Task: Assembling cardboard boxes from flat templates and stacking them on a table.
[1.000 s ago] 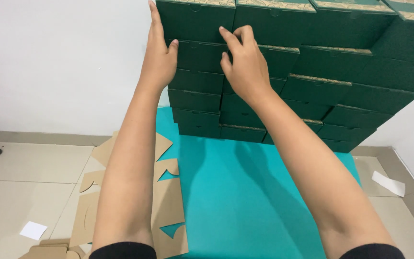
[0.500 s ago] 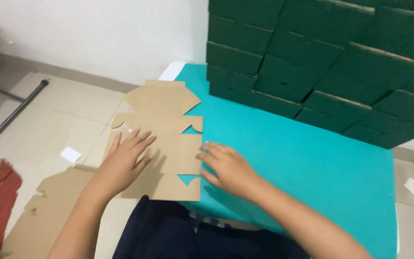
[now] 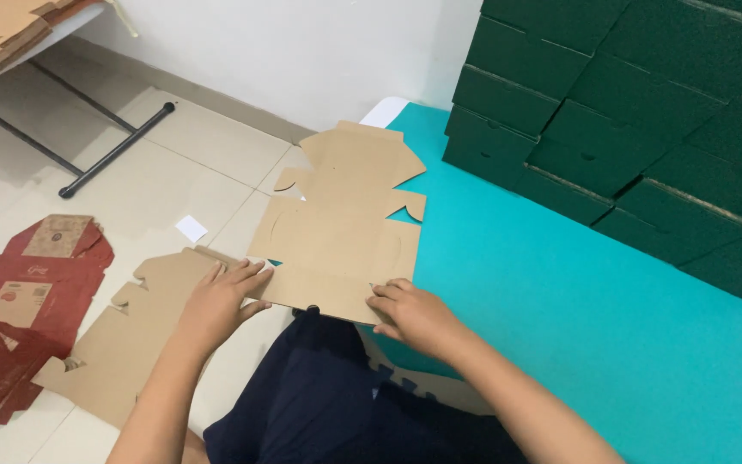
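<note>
1. Both hands have shifted toward the near edge of the flat brown cardboard blank (image 3: 341, 232) since half a second ago; a second before, they pressed on the stack of dark green boxes (image 3: 637, 120).
2. Left hand (image 3: 221, 301): fingers together and extended, laid flat on the blank's near left corner; nothing is clamped.
3. Right hand (image 3: 414, 314): fingers curled, fingertips on the blank's near right corner; whether it grips the edge cannot be told.
4. Blank position: overhanging the left edge of the teal table (image 3: 577, 292), its far flaps near the table's far left corner.
5. Green boxes stand stacked along the table's far edge and right side.
6. More brown blanks (image 3: 122, 344) lie on the tiled floor below the left hand; red flattened cartons (image 3: 19, 301) lie further left.
</note>
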